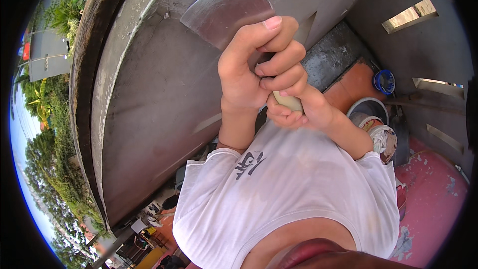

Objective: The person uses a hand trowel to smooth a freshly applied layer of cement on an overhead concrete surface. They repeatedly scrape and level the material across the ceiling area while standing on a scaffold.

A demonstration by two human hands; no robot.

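Observation:
A wide metal scraper (229, 5) is raised in front of me, its blade angled up toward the top of the view, near the grey wall. My left hand (254, 65) is wrapped around it just below the blade, fingers curled. Beneath that, my right hand (311, 109) has its fingers closed on the pale handle (286, 100). The two hands touch, and my fingers hide much of the scraper's neck.
Grey walls (139, 134) surround me, the right one with slots. At right are a blue bucket (383, 82), a grey basin (368, 107), an orange ledge (348, 82) and a peeling pink surface (428, 204). Plants (45, 164) show beyond the left edge; clutter sits low left.

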